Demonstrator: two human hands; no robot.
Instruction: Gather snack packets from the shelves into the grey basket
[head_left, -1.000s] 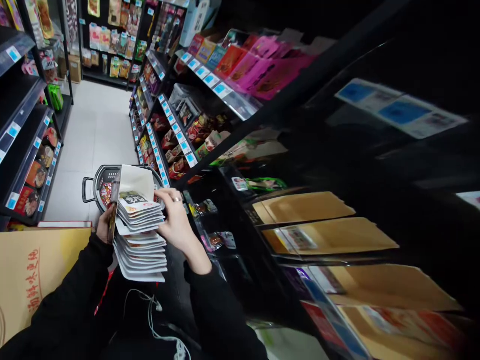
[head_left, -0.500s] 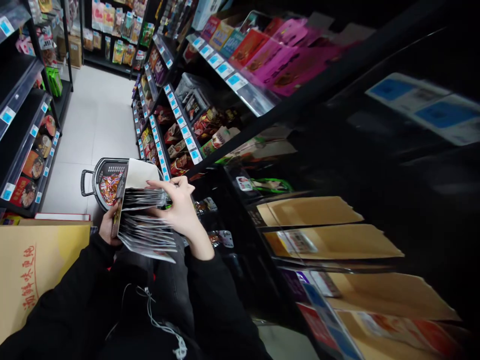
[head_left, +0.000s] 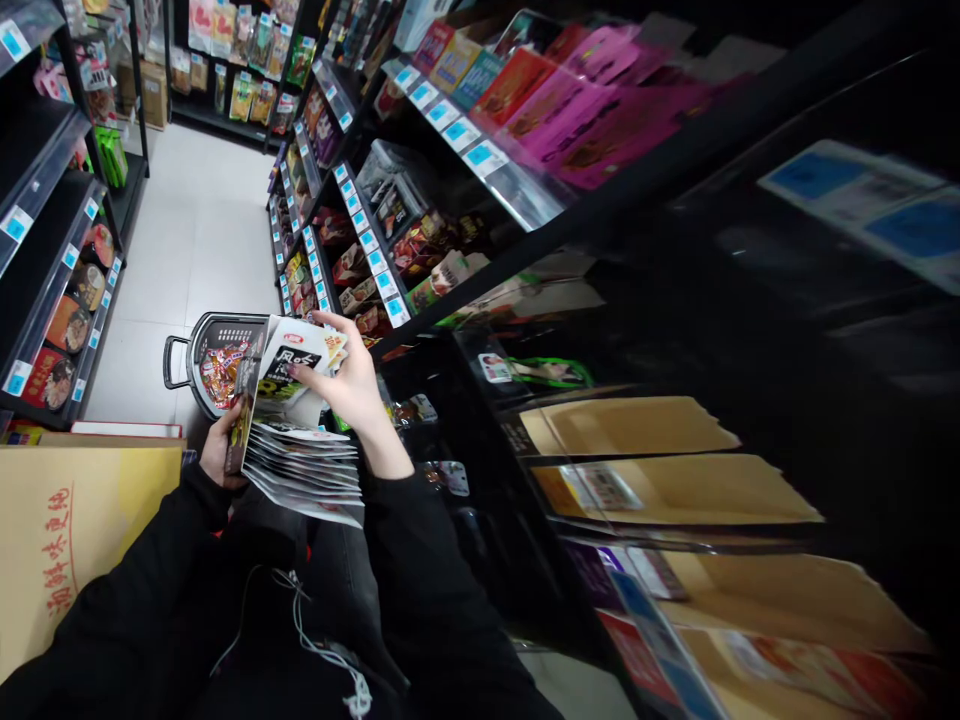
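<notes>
My left hand (head_left: 222,450) is closed around the near side of an open cardboard display box (head_left: 244,405) with a dark printed side wall. Thin white snack packets (head_left: 304,480) stand in a tight row inside it. With my right hand (head_left: 349,385), I pinch a few packets at the far end; the thumb lies on the front of a printed snack packet (head_left: 289,368) with black lettering panel and green-yellow print. Its fingers curl over the packet's far edge. Below and behind the box is a dark shopping basket (head_left: 201,345), with red-wrapped snacks (head_left: 222,375) in it.
Shelves with price tags (head_left: 367,240) run along the right, holding pink snack pouches (head_left: 577,130) and brown paper packages (head_left: 630,425). A large carton (head_left: 112,540) stands at lower left. Bowl-shaped packs (head_left: 67,325) line the left shelf. Tiled floor (head_left: 187,220) stretches ahead.
My right hand has moved from the packets' top edges onto a packet's face, and the far packets now lean away, showing printed fronts. The box shifted slightly right, uncovering more of the basket.
</notes>
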